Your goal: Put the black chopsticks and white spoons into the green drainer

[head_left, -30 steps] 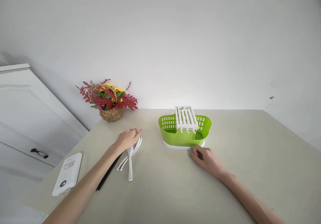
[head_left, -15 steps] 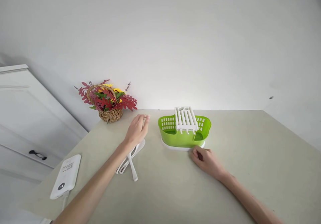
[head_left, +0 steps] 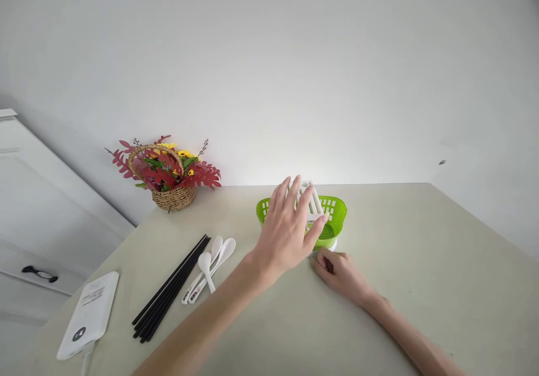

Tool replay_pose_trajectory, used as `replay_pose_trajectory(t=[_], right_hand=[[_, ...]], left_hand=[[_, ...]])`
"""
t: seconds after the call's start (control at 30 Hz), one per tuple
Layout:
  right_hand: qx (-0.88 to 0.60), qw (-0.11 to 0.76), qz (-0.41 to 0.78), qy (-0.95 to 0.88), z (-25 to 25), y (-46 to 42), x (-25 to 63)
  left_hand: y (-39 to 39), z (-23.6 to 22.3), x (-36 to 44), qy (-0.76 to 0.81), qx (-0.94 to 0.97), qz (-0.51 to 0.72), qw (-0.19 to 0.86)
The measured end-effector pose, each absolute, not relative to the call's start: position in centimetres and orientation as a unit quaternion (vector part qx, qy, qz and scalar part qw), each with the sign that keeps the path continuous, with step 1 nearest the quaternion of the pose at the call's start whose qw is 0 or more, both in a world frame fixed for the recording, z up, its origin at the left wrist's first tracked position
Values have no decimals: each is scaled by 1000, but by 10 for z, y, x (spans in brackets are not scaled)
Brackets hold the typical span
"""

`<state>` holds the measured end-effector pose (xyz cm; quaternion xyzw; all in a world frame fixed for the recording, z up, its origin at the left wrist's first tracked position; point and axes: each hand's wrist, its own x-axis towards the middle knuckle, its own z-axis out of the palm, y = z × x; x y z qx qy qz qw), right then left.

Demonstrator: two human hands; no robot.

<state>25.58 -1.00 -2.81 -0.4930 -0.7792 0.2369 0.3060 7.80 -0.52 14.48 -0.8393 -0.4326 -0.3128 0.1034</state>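
My left hand [head_left: 286, 227] is held with its fingers spread over the front left of a green basket [head_left: 339, 210], hiding much of it. A white slotted rack [head_left: 316, 203] sits across the basket's middle, partly behind these fingers; whether they touch it I cannot tell. At the basket's front right, my right hand [head_left: 343, 275] rests on the table in a loose fist, against or just beside the white base [head_left: 334, 246]. Left of the basket lie white spoons [head_left: 205, 262], crossing one another, and a bundle of black chopsticks [head_left: 172, 292].
A wicker basket [head_left: 173, 198] of red leaves and yellow flowers stands at the table's back left. Near the left edge lies a white power bank [head_left: 90, 314] with a cable [head_left: 86, 359]. A white cabinet [head_left: 50, 207] is farther left; the wall [head_left: 269, 84] rises behind.
My left hand has gone right from above the spoons to the green basket, and its fingers have spread. The chopsticks now show. The view has shifted slightly; my right hand stays by the base.
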Motion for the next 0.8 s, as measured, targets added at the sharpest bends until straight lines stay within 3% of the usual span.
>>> replay_pose_trajectory(t=[0.43,0.8], right_hand=[[-493,302,250,-777,-30,-11,258],[-509,286,242,-775,-30,-12,258]], left_hand=[[11,127,64,-450,-829,-289,163],[48,131,-35,-519,-773,-291,220]])
